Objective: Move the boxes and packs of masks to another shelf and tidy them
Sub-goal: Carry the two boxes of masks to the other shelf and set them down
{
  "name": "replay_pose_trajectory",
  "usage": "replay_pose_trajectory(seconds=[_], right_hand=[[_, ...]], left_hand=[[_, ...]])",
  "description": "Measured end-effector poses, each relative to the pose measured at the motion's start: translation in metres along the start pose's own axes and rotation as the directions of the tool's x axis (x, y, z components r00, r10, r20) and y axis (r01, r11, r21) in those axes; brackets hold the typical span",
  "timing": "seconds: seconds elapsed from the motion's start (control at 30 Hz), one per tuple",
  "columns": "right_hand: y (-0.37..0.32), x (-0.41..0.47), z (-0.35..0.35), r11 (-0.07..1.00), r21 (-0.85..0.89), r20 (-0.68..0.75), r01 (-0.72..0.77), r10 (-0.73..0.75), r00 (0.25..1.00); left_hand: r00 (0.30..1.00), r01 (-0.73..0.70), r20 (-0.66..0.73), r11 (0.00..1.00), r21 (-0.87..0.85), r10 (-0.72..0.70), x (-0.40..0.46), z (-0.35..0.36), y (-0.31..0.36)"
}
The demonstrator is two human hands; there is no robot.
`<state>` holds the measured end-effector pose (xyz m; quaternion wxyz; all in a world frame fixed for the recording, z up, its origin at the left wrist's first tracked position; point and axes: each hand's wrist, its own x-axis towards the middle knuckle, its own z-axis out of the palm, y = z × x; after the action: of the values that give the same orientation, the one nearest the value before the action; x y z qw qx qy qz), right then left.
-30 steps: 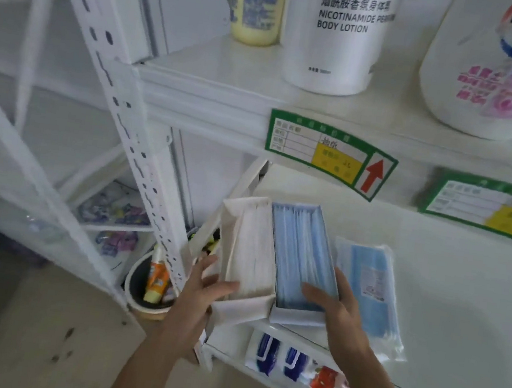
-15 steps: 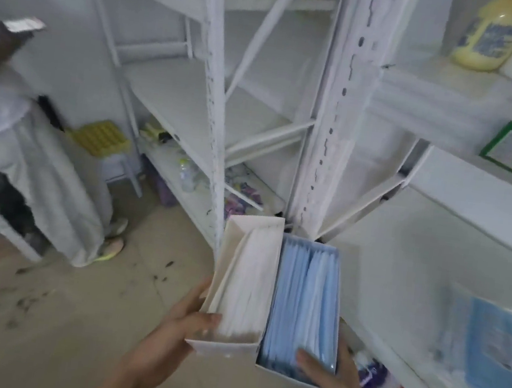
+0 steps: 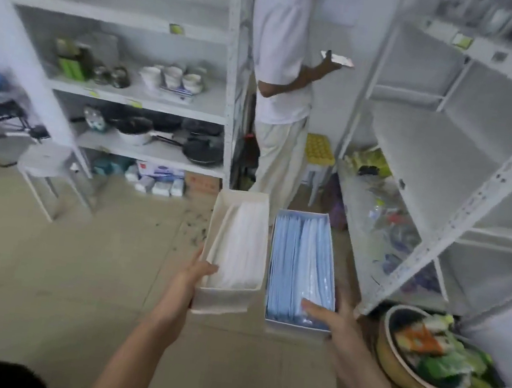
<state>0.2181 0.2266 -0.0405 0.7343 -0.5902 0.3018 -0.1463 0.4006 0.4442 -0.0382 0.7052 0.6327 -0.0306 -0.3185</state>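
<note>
You're mid-carry with both boxes off any shelf, held out over the floor (image 3: 59,265).

- Left hand (image 3: 186,282) grips the white mask box (image 3: 236,249) at its near left corner, thumb over the rim. Right hand (image 3: 334,321) grips the blue mask box (image 3: 302,265) at its near end, thumb lying inside on the masks. Both boxes are open-topped and full, side by side with a narrow gap between them.
- Each box is held from one end only, so my read is the far ends will want to droop. Keep them level; tilt forward and the stacks could slide out.
- Get your fingers further under the bases if you can. The white box's walls look soft and may buckle under a corner pinch.
- Another person (image 3: 284,67) stands ahead between the two racks. Route around them, don't squeeze past with open boxes.
- Can't tell which shelf is the target. The right rack (image 3: 432,152) has bare boards close by; the left rack (image 3: 169,97) is crowded with cups and pans.
- A bowl (image 3: 395,362) of packets sits on the floor by your right arm. Watch your feet there.
- When you land them: one box down first, then the other flush beside it, open sides up, long edges parallel to each other.
</note>
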Motion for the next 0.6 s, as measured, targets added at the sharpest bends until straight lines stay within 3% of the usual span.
replay_pose_trajectory(seconds=[0.27,0.6], right_hand=[[0.0,0.069,0.086,0.996,-0.05,0.244,-0.079,0.089,0.966],[-0.013,0.16,0.137,0.989,-0.135,0.444,-0.053,0.108,0.89]], left_hand=[[0.977,-0.118,-0.185,0.991,-0.054,0.106,-0.003,-0.084,0.006],[0.933,-0.119,-0.343,0.993,-0.014,0.106,0.03,-0.1,0.023]])
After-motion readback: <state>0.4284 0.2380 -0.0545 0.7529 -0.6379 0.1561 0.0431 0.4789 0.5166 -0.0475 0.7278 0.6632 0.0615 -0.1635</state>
